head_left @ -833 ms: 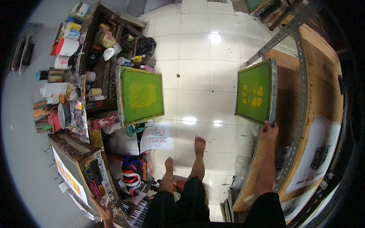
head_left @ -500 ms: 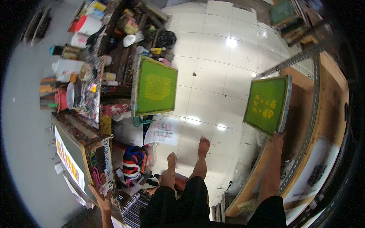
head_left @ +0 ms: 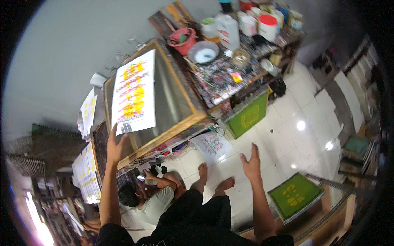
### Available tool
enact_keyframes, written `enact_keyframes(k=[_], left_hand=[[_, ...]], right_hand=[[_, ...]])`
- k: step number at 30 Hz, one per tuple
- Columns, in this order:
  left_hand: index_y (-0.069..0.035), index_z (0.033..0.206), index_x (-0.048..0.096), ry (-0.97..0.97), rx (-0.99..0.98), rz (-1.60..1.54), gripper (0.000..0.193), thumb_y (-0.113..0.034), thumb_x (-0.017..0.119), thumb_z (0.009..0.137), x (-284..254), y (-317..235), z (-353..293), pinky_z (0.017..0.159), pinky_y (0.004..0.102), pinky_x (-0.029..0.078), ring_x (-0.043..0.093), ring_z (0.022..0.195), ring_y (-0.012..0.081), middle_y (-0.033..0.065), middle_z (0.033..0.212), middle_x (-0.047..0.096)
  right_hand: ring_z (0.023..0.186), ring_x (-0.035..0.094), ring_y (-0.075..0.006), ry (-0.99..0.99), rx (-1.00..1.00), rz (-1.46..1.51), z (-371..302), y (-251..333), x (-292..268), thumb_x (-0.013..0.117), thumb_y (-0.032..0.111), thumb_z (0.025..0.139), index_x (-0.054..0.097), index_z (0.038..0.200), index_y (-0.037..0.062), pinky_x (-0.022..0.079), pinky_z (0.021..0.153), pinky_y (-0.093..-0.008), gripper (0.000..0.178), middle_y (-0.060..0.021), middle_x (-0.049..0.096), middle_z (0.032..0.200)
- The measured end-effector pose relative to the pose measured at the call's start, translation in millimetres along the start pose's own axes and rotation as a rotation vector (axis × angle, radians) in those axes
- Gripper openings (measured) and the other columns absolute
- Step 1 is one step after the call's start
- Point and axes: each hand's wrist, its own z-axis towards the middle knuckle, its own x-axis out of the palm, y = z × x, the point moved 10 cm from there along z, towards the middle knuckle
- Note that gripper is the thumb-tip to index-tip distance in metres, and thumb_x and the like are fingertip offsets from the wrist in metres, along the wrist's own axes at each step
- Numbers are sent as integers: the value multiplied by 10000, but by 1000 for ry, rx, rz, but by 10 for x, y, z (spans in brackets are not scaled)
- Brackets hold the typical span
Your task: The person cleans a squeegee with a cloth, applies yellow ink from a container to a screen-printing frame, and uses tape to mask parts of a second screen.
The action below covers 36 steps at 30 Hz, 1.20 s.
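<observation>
My left hand (head_left: 116, 148) is open at the near edge of a glass-topped, wood-framed table (head_left: 174, 92). Its fingertips are by the lower corner of a white sheet (head_left: 134, 88) printed in yellow and pink; whether they touch it I cannot tell. Over the tiled floor, my right hand (head_left: 251, 165) is raised with thumb and fingers apart, holding nothing. To its right, a green printing screen (head_left: 293, 193) with yellow marks rests at the shelf. Another green screen (head_left: 248, 116) with a yellow pattern leans against the paint-stained bench (head_left: 217, 84).
Tubs, a white jug (head_left: 227, 33), a red basket (head_left: 182, 41) and a grey bowl (head_left: 204, 52) crowd the bench. A printed sheet (head_left: 211, 146) lies on the floor. Someone in a light shirt (head_left: 154, 203) sits low beside my legs. A wooden shelf (head_left: 328, 215) stands at lower right.
The view has swung left. My right hand has come away from the corner of the green screen by the shelf. My left hand has gone from the table's corner to near the printed sheet.
</observation>
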Motion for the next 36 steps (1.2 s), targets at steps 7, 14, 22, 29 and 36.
enact_keyframes(k=[7, 14, 22, 29, 36], left_hand=[[73, 1531, 232, -14, -54, 211, 859, -547, 468, 985, 263, 753, 11, 1228, 527, 33, 257, 1489, 379, 274, 1573, 306], [43, 1379, 488, 70, 72, -34, 651, -373, 668, 912, 17, -29, -1331, 1092, 515, 273, 469, 1270, 379, 245, 1313, 575], [68, 1167, 622, 48, -450, -984, 309, -170, 650, 970, 125, 1266, -1533, 759, 309, 524, 660, 838, 170, 137, 981, 708], [1, 1223, 624, -36, -24, -436, 320, -215, 599, 989, -401, 904, -457, 883, 415, 503, 652, 1002, 271, 186, 1115, 676], [15, 1446, 442, 6, 338, 73, 641, -401, 571, 976, 25, 548, 222, 1218, 552, 93, 297, 1475, 355, 217, 1552, 380]], right_hand=[[1061, 674, -254, 426, -3, 209, -37, 1845, 602, 678, 239, 951, 504, 1382, -41, 521, 868, -330, 543, -201, 669, 1203], [1051, 665, -251, 771, 387, 905, -685, 2330, 2011, 635, 199, 979, 539, 1323, -9, 562, 851, -397, 413, -129, 642, 1191], [1084, 657, -309, 442, 456, 1085, -708, 2637, 1714, 554, 74, 982, 493, 1329, 5, 559, 937, -503, 359, -126, 649, 1184], [1217, 600, -288, 354, 358, 1404, -392, 3149, 1085, 519, 94, 1004, 414, 1414, -23, 493, 1041, -431, 439, -165, 576, 1357], [1275, 569, -292, 342, 178, 1528, -179, 4020, 843, 501, 83, 1020, 391, 1433, -52, 461, 1105, -433, 448, -200, 554, 1396]])
